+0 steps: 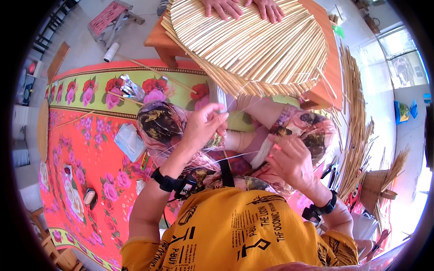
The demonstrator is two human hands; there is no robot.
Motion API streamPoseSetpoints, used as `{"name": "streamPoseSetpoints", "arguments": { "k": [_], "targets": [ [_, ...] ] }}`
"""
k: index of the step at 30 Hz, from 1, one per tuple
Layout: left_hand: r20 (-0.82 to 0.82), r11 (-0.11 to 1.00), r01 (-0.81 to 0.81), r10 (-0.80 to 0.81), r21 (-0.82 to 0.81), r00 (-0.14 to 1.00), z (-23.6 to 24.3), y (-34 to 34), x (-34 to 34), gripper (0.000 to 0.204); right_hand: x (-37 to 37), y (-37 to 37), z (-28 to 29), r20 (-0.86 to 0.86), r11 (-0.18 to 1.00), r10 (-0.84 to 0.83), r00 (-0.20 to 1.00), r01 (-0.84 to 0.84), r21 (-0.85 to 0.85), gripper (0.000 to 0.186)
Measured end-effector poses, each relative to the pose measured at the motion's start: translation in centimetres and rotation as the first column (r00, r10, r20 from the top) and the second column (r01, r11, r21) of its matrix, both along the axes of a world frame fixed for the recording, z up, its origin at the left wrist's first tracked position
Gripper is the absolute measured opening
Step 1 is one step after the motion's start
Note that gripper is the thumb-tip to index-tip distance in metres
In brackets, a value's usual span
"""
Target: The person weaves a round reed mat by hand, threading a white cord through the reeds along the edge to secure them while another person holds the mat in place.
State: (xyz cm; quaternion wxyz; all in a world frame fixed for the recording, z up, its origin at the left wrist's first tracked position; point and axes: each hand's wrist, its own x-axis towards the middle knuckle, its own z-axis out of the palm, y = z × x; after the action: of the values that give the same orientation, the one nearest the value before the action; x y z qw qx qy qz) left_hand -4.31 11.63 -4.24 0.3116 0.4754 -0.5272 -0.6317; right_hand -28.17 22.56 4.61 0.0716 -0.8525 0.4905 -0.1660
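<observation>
Flat clear plastic packet with pale contents (129, 141): on the red floral mat, left of the knees. Blue and yellow plastic bag (403, 111): far right, near the wall. No signs or screens discernible.

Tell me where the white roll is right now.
In the head view the white roll lies on the grey floor at upper left, just below the small stool and left of the wooden table.

The floor mat (86, 149) is bright red with pink and red roses and a yellow-green flowered border. The shirt (235, 237) is mustard yellow with black print. The woven fan panel (257, 40) is pale straw; the low table (330, 77) under it is orange-brown. Both wristbands (168, 182) are black.
</observation>
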Motion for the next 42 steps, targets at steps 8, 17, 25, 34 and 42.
{"name": "streamPoseSetpoints", "arguments": {
  "k": [8,17,25,34,42],
  "targets": [
    [0.13,0.791,-0.157,0.286,-0.591,0.949,-1.4,0.0,0.1,0.025,-2.9,4.3,-1.9,0.104,0.959,-0.274,0.956,0.279,-0.041,0.04],
    [-0.254,0.97,0.24,-0.222,0.043,0.941,-2.1,-0.1,-8.7,0.035,-5.2,14.7,-6.8,0.315,0.806,-0.587,0.746,0.575,0.138,0.031],
    [0.041,0.973,0.046,-0.037,-0.227,0.998,1.9,1.5,-8.7,0.03,-4.6,12.3,-8.6,0.458,0.816,-0.565,0.687,0.547,0.186,0.027],
    [0.038,0.743,0.051,-0.035,-0.667,0.999,6.4,-1.2,-5.8,0.028,-4.1,-4.4,-6.3,0.597,0.905,-0.142,0.789,0.348,-0.244,0.018],
    [0.789,0.212,0.818,-0.222,-0.535,0.573,8.6,4.8,-6.6,0.022,-3.2,-8.1,-3.4,0.753,0.945,-0.246,0.61,0.323,0.046,0.02]
  ]
}}
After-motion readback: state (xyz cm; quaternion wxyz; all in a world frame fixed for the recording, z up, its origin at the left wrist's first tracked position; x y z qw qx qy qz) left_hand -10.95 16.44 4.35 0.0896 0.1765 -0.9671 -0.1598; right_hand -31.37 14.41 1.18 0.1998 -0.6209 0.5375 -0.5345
